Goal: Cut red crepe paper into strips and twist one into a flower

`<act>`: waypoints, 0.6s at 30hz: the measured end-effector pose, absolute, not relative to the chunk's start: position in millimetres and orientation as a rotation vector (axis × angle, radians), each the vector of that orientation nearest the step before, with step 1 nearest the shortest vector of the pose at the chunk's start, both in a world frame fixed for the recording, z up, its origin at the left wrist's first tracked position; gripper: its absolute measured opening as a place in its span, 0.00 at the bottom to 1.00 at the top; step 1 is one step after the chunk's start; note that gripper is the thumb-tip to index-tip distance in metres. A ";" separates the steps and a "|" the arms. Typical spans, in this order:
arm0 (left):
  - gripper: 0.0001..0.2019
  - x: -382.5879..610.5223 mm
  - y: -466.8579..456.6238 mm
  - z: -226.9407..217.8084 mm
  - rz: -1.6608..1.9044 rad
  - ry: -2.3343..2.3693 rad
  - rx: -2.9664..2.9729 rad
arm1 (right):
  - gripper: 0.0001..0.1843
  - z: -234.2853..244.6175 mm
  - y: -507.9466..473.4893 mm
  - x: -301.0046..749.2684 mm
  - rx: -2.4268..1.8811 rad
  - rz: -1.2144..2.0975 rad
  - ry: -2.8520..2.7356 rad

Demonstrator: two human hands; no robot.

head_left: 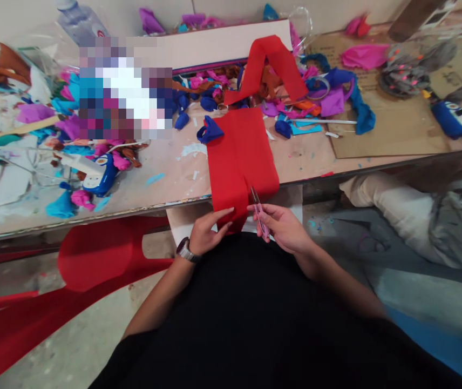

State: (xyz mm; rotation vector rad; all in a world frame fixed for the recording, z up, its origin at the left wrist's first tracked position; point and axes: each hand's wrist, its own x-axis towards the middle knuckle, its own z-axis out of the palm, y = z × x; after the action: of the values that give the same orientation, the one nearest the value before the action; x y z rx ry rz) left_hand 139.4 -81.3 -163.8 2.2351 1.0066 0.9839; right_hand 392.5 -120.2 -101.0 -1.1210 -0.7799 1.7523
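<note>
A wide strip of red crepe paper [241, 156] hangs over the front edge of the worktable [166, 186] toward my lap. My left hand [206, 232], with a watch on the wrist, pinches the lower left edge of the strip. My right hand [282, 227] is closed round a pair of pink-handled scissors [258, 212], whose blades point up into the bottom of the red paper near its middle. More of the same red paper [271, 65] runs folded across the back of the table.
Scraps of blue, pink, purple and brown paper [328, 92] litter the table. A blue and white glue gun [97, 173] lies at the left, a cardboard sheet [393, 124] at the right. A red plastic stool [101, 254] stands below left. Another person's leg [396, 205] is at right.
</note>
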 end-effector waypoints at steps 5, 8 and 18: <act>0.25 140.8 -89.6 -157.8 0.978 0.847 2.234 | 0.23 -99.5 -122.7 395.9 -1.107 1.794 -0.816; 0.29 143.6 -84.3 -152.7 0.976 0.873 2.133 | 0.23 -99.9 -123.2 396.2 -1.114 1.791 -0.816; 0.15 148.3 -72.8 -161.6 1.164 1.168 2.145 | 0.23 -103.4 -124.3 397.5 -1.165 1.784 -0.853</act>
State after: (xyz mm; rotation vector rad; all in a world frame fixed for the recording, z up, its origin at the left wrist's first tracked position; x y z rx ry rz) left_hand 148.3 -72.8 -161.6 2.1454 1.1681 1.1640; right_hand 397.5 -124.3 -103.4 -1.1647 -0.8527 1.7835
